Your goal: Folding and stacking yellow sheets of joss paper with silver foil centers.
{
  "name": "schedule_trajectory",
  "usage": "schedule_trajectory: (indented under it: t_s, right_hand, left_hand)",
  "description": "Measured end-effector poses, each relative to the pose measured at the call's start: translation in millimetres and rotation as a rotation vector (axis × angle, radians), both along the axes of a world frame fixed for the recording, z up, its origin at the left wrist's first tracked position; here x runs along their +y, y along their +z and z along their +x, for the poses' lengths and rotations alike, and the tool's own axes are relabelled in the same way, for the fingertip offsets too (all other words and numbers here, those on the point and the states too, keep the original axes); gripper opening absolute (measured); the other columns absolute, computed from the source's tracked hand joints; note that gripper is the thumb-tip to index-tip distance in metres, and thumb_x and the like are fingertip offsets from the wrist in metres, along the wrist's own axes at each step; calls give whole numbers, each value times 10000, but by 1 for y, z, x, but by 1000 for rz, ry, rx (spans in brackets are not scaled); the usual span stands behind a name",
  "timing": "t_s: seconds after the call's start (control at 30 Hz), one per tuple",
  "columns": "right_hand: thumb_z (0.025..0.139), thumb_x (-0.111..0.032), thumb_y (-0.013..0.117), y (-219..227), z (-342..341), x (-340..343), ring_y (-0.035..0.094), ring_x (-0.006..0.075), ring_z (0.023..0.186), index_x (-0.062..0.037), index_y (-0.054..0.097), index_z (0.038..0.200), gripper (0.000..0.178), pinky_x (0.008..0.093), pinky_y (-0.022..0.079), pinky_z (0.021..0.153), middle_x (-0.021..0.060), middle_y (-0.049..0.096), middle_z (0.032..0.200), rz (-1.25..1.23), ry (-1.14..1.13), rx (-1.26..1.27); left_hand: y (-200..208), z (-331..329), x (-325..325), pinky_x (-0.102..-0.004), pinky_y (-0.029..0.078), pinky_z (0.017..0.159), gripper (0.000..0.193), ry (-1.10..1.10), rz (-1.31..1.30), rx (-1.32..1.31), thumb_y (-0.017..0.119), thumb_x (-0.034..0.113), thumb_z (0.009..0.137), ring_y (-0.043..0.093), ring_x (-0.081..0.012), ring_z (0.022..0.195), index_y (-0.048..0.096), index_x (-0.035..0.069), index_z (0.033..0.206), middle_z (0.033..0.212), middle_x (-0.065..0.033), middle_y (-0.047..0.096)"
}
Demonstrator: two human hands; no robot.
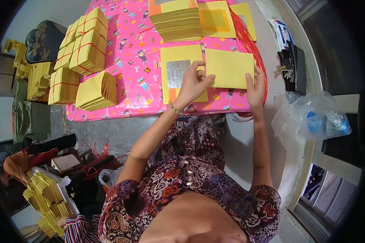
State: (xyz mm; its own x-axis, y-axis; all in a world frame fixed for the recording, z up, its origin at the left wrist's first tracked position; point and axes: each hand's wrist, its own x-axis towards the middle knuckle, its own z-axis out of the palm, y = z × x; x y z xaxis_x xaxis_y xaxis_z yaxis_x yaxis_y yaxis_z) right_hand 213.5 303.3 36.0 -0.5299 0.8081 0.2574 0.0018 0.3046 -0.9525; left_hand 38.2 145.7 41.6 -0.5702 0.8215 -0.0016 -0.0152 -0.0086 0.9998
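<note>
Between my two hands, a small stack of yellow paper sheets (230, 69) is held up over the table's near edge. At its left side my left hand (195, 81) is closed, thumb pinching the edge. My right hand (255, 83) grips the opposite side with the thumb on the front. Partly behind my left hand lies a yellow sheet with a silver square (177, 73) and a bit of orange. How many sheets I hold cannot be told.
A pink patterned tablecloth (129, 60) covers the table. Tied yellow paper bundles (87, 52) stand at left, a tall paper stack (176, 24) at the back, red strings (247, 36) at right. A clear plastic bag (308, 117) hangs beyond; a striped sleeve (79, 229) shows lower left.
</note>
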Motion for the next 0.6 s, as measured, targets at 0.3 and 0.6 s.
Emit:
schedule_trajectory:
  t_s: [0.3,0.6]
  right_hand:
    - [968,-124,568,-28,11,28,654,362,1017,-3,450,1285,359,442,495,873,232,644,1108,178,-140,-417]
    - [946,-111,583,-38,13,35,614,438,1063,4,450,1270,369,491,477,887,252,622,1159,246,-144,-453]
  left_hand:
    - [-41,-8,40,-332,541,642,518,-58,-239,235,813,238,764,684,-227,681,542,-36,1111,746,-121,678]
    - [-34,-6,46,-329,523,632,512,-47,-333,332,843,238,722,630,-199,656,574,-44,1053,740,-89,633]
